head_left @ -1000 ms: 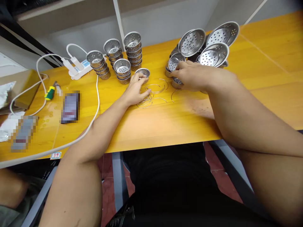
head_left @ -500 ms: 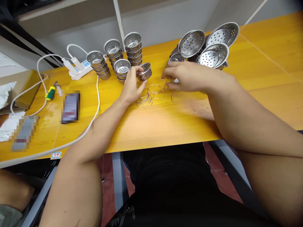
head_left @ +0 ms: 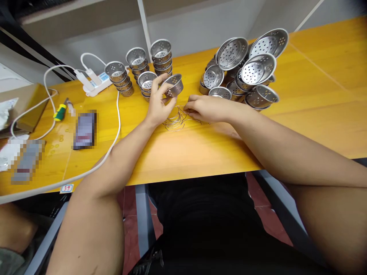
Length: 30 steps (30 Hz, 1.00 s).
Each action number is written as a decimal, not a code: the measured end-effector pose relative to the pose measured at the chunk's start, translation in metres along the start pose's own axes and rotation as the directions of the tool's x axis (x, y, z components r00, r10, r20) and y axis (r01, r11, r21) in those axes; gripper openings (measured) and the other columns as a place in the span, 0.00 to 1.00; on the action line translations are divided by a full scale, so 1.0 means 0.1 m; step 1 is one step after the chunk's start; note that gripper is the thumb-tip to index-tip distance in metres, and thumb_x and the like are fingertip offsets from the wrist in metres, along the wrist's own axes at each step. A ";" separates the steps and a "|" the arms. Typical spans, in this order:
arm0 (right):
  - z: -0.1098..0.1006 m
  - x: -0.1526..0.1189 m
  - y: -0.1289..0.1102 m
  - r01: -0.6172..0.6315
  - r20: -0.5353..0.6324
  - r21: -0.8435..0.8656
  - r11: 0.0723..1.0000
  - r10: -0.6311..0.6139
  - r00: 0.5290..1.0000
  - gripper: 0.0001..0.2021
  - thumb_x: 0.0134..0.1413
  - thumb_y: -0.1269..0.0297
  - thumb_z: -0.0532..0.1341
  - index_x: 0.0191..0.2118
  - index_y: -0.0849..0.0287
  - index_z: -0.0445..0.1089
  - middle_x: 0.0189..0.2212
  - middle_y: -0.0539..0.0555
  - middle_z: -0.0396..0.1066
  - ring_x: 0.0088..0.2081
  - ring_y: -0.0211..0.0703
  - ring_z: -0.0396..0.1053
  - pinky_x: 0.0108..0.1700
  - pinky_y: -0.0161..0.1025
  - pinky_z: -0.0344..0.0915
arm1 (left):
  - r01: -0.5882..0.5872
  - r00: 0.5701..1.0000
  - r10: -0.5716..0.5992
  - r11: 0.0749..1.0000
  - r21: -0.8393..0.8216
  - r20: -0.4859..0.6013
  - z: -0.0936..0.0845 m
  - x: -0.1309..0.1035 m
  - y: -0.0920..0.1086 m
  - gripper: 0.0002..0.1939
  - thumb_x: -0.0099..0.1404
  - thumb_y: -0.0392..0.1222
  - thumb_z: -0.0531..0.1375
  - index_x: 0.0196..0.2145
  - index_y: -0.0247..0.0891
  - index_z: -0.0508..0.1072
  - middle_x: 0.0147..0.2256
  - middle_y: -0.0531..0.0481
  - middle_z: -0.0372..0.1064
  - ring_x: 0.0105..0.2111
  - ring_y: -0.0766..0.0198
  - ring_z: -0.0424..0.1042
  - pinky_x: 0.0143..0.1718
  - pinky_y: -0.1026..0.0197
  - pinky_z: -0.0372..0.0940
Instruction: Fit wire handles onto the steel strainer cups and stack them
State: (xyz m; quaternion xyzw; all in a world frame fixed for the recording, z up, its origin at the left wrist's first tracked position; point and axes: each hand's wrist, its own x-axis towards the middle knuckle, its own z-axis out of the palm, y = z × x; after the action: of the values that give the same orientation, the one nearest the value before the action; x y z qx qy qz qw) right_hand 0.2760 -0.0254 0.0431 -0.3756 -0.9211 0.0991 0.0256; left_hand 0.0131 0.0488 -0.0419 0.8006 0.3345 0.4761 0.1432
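My left hand is closed on a small perforated metal cup, thumb below and fingers at its left side. The cup is tilted, its opening facing up. To its right, my right hand reaches down to a loose pile of thin wire rings on the table. Its fingertips are pinched together at a wire ring on the right side of the pile, which they partly hide. Behind my left hand stands a short stack of similar cups.
More stacked cups stand at the back left by a white power strip. Perforated bowls and cups crowd the back right. A white cable crosses the left side, near a screwdriver and two blurred dark devices.
My right hand has moved left and slightly down from near the right-hand cups to the wire rings, its fingers closing. My left hand has raised and tilted the cup a little.
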 end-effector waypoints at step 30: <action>-0.19 -0.11 -0.04 0.042 0.032 0.225 0.973 -0.050 0.998 0.18 0.63 0.73 0.64 0.56 0.57 0.82 0.52 0.58 0.84 0.46 0.49 0.81 0.50 0.44 0.75 | 0.102 0.991 -0.101 0.995 -0.006 0.086 -0.03 -0.05 0.31 0.36 0.75 0.50 0.67 0.74 0.49 0.58 0.77 0.34 0.61 0.79 0.44 0.68 0.68 0.43 0.82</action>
State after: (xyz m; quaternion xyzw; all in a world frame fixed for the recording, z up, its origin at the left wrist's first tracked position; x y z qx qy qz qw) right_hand 0.2836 -0.0331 0.0624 -0.3469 -0.9128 0.2088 0.0530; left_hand 0.0212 0.0229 -0.0267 0.8016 0.3658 0.4351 0.1855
